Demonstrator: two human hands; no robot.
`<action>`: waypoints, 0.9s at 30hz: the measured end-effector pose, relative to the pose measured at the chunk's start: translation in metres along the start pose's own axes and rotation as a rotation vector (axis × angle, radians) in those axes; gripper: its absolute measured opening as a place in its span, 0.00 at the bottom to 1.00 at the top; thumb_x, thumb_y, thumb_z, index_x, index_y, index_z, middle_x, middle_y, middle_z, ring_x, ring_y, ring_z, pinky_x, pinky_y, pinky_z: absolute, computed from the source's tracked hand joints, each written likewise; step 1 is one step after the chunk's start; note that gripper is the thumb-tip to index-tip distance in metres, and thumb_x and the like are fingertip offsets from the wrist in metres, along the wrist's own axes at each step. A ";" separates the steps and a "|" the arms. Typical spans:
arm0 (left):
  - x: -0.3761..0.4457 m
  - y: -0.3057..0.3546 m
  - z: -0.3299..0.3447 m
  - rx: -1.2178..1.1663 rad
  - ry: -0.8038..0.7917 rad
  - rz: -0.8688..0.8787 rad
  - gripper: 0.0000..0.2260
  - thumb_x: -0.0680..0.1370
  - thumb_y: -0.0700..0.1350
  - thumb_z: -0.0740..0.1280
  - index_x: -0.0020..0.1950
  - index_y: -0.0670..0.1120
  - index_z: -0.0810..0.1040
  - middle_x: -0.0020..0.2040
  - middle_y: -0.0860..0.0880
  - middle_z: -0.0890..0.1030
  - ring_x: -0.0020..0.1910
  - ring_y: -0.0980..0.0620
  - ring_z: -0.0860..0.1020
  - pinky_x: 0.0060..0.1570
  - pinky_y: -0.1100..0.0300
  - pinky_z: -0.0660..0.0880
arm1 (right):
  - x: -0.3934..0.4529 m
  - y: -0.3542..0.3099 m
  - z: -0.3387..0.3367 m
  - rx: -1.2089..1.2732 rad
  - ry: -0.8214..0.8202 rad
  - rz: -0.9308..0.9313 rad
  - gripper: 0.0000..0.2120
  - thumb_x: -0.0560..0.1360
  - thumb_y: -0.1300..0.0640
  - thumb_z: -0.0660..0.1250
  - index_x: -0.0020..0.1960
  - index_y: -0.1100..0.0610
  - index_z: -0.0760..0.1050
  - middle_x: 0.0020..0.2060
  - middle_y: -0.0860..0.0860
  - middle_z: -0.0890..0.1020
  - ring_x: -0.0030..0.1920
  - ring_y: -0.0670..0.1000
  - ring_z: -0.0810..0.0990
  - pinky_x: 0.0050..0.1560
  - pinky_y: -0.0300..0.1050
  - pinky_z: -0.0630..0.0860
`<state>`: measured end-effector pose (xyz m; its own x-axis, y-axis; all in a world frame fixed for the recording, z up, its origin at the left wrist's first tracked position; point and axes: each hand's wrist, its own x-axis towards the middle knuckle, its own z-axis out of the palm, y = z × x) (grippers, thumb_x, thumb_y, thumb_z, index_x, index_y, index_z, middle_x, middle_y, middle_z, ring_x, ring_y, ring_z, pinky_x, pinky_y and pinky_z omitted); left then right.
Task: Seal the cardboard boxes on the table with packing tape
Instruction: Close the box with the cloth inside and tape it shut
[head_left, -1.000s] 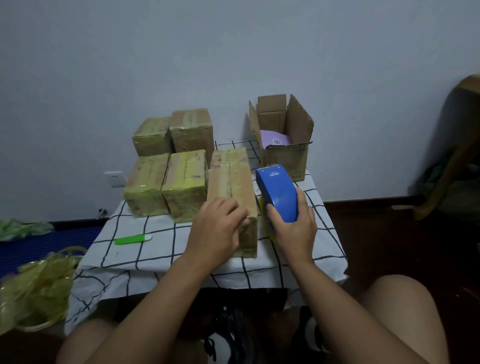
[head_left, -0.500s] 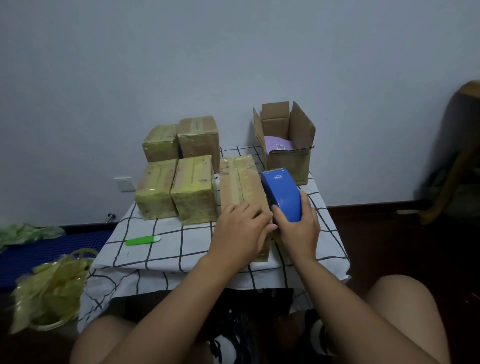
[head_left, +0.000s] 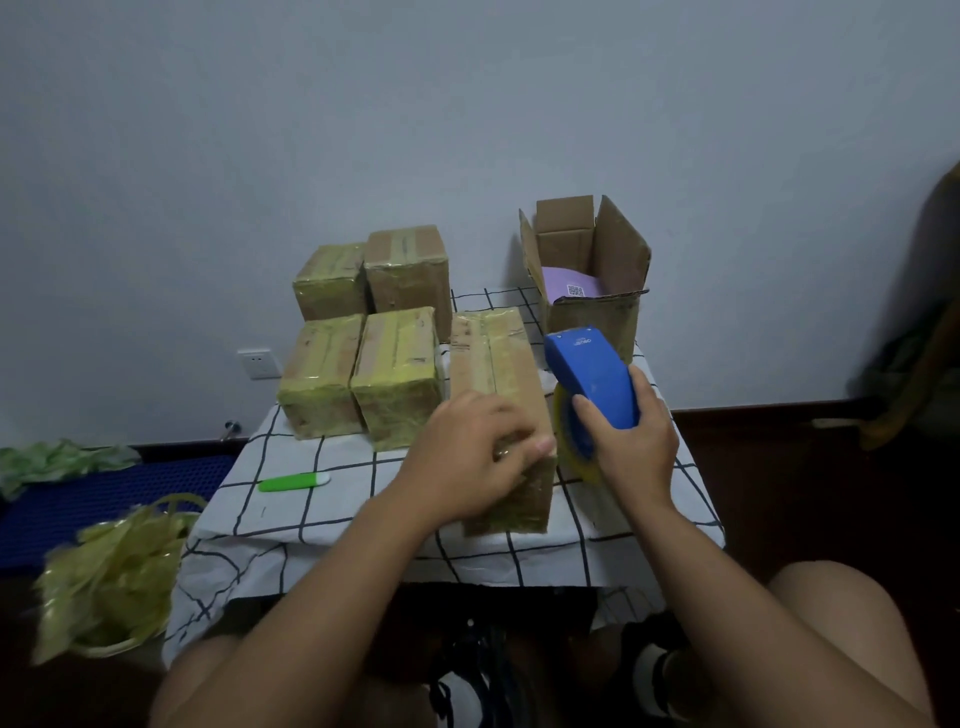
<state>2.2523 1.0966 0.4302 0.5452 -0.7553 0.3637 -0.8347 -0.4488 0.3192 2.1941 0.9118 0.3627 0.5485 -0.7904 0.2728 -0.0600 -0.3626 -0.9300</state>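
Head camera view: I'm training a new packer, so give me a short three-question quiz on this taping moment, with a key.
1. True or false: the open box at the back right of the table is already taped shut.
2. Which hand holds the blue tape dispenser? A) the left hand B) the right hand C) neither
3. Fill in: the green utility knife lies on the checked cloth to the ____ of the long box under the left hand.

Key
1. False: its flaps stand up and a purple item shows inside.
2. B: its fingers wrap the dispenser beside the long box.
3. Left.
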 end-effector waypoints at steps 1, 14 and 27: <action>0.007 -0.004 -0.005 -0.085 -0.014 -0.061 0.18 0.80 0.59 0.60 0.63 0.52 0.80 0.60 0.55 0.79 0.58 0.56 0.73 0.59 0.54 0.70 | 0.004 0.000 -0.001 -0.011 -0.002 -0.011 0.35 0.73 0.45 0.74 0.76 0.49 0.66 0.58 0.46 0.72 0.58 0.47 0.71 0.56 0.44 0.70; 0.165 -0.105 0.001 -0.122 -0.018 -0.544 0.12 0.84 0.46 0.57 0.50 0.45 0.79 0.49 0.44 0.80 0.56 0.41 0.78 0.48 0.56 0.70 | 0.033 0.008 0.027 -0.002 -0.028 -0.064 0.35 0.72 0.50 0.76 0.76 0.49 0.67 0.58 0.43 0.72 0.56 0.40 0.70 0.50 0.27 0.65; 0.173 -0.126 0.028 0.013 0.098 -0.522 0.10 0.82 0.47 0.62 0.45 0.46 0.78 0.42 0.49 0.79 0.44 0.46 0.77 0.38 0.57 0.67 | 0.027 0.029 0.026 0.014 -0.018 -0.101 0.36 0.71 0.53 0.77 0.76 0.50 0.67 0.54 0.30 0.69 0.55 0.26 0.69 0.49 0.25 0.66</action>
<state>2.4500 1.0090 0.4279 0.8926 -0.3820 0.2395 -0.4508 -0.7598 0.4685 2.2288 0.8928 0.3364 0.5661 -0.7409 0.3614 0.0086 -0.4330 -0.9013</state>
